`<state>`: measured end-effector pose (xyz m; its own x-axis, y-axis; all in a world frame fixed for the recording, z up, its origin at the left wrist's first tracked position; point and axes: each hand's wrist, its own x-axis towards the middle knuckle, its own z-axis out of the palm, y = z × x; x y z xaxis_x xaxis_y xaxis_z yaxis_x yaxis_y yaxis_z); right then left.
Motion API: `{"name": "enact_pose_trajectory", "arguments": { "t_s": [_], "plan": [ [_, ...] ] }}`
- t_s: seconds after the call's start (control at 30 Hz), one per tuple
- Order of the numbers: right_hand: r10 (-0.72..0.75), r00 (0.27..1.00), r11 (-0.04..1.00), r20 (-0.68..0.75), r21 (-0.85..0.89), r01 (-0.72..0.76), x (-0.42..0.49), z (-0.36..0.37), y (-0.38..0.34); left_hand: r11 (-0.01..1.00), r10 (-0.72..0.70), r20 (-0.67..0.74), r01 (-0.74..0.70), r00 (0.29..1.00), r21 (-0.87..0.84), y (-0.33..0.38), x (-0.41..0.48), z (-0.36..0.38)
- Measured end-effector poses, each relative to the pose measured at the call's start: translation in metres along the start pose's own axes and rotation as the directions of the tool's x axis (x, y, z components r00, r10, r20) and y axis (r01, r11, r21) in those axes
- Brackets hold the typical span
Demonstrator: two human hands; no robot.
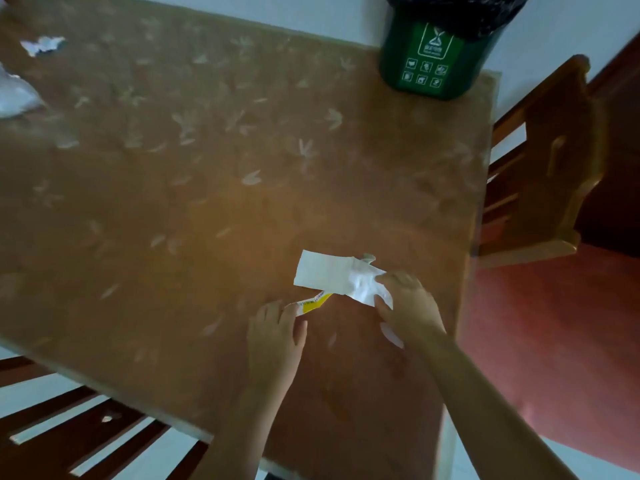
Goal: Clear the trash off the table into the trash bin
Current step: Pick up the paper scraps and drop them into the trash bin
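Crumpled white scraps point(43, 46) far left of hands, well apart, not yet cleared. Left hand point(275, 336) fingers flat on yellow wrapper point(313, 302), pinning it, not closed around it. Right hand point(408, 304) pinching white paper point(332, 275). Step: gathering near pieces. Next: lift both, carry up-right to green trash bin point(427, 64) on table point(173, 202) corner. Patterned brown top; wooden chairs point(543, 161), red floor.
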<state>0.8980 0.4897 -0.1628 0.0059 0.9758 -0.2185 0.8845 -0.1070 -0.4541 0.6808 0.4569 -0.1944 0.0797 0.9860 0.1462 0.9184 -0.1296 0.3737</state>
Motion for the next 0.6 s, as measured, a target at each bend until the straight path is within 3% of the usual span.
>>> {"name": "enact_pose_trajectory", "arguments": {
  "t_s": [0.17,0.33,0.6],
  "plan": [
    [-0.006,0.998,0.997,-0.061,-0.075,0.002,0.011,0.018,0.003,0.999,0.002,0.045,0.000,0.999,-0.044,-0.002,0.003,0.005],
    [0.023,0.987,1.000,-0.162,0.023,-0.019,0.003,0.029,0.003,0.996,0.032,0.052,-0.027,0.998,-0.087,-0.006,0.007,0.005],
    [0.159,0.974,0.976,-0.159,0.177,-0.130,-0.031,0.033,0.005,0.992,0.065,0.102,-0.054,0.993,-0.114,-0.007,0.008,0.008]
  ]
}}
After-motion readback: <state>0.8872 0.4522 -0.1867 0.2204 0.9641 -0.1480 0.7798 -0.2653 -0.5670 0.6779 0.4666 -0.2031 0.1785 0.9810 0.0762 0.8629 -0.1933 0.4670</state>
